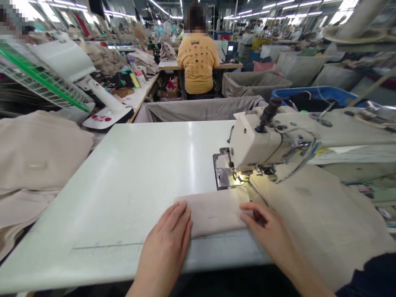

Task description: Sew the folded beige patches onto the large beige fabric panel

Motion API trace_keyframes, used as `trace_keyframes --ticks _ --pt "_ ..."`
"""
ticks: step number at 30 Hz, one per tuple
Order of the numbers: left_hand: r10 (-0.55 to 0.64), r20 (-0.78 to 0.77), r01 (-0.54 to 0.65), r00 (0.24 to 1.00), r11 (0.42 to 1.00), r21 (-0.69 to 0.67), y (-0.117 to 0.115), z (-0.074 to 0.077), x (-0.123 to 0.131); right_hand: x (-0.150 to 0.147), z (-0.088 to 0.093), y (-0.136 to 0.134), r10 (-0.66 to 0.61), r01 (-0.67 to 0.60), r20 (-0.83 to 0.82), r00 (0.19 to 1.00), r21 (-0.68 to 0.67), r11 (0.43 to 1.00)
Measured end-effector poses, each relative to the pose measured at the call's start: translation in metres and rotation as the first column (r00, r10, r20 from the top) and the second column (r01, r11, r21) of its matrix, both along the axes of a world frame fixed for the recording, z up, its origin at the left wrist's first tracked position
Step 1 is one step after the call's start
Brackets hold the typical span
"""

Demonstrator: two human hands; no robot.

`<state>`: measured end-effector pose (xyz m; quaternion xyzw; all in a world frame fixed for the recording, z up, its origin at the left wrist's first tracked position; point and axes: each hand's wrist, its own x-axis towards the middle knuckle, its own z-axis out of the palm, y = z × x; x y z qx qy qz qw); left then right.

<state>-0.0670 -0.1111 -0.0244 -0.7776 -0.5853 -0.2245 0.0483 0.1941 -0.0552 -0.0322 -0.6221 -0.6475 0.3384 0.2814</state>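
Observation:
A folded beige fabric piece (213, 212) lies on the pale table in front of the sewing machine (256, 142). My left hand (170, 235) rests on the left end of this piece, fingers stretched out and close together. At the right end, my right hand (269, 227) pinches the edge between thumb and fingers; some of those fingertips are hidden. The far edge of the piece sits just short of the lit presser foot (243, 178) and the metal needle plate (224, 175). To the right, a larger beige cloth (312, 214) spreads beside and under my right forearm.
Beige cloth pieces (40, 152) are stacked at the left, near a white fan-like stand (107, 103). Beyond the table (145, 161) stand a grey fabric-lined bin (201, 110) and a blue tub (321, 91). A person in a yellow shirt (198, 62) sits farther back, facing away.

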Motion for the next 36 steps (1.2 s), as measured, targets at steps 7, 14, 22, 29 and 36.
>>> trace_keyframes --ticks 7,14,22,29,36 --pt "-0.003 -0.018 0.003 1.000 1.000 0.000 0.0012 0.0003 -0.0002 0.0000 0.0032 -0.0017 -0.003 0.003 -0.034 0.999 -0.008 1.000" --pt "-0.009 -0.011 0.009 1.000 1.000 0.013 0.0029 0.0014 -0.0015 -0.0008 0.0061 0.0002 -0.012 0.012 -0.014 1.000 -0.041 0.999" --pt "-0.008 -0.016 0.008 1.000 1.000 0.003 0.0036 0.0013 -0.0025 -0.0013 0.0068 0.0026 -0.016 0.015 -0.021 1.000 -0.062 0.998" --pt "-0.015 -0.006 0.015 1.000 1.000 0.013 0.0038 0.0006 -0.0032 -0.0013 0.0066 0.0043 0.008 -0.008 -0.008 1.000 -0.069 0.998" --pt "-0.021 -0.027 0.022 0.999 0.999 0.033 0.0040 -0.0010 -0.0037 -0.0015 0.0100 0.0034 0.100 -0.102 0.147 0.984 0.009 0.995"
